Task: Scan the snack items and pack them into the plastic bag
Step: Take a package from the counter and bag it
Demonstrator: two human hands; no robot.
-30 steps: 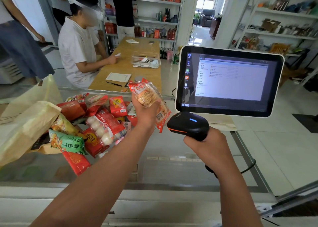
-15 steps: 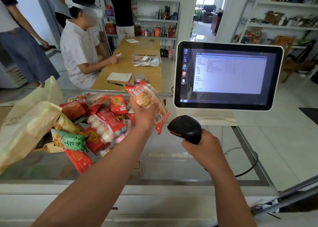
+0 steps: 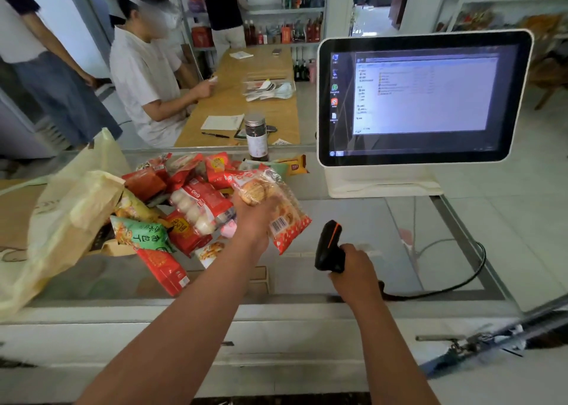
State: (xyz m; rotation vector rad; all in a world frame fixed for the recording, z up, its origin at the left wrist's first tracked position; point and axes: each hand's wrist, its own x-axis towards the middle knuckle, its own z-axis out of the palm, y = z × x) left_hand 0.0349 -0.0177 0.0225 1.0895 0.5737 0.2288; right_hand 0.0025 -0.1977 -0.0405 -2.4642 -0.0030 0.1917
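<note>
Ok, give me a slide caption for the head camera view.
Checkout: the left hand holds a snack pack, barcode visible, near the scanner gripped by the right hand.

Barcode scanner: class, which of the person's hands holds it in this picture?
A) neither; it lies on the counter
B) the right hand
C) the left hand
B: the right hand grips the barcode scanner by its handle, while the left hand holds a snack packet.
</note>
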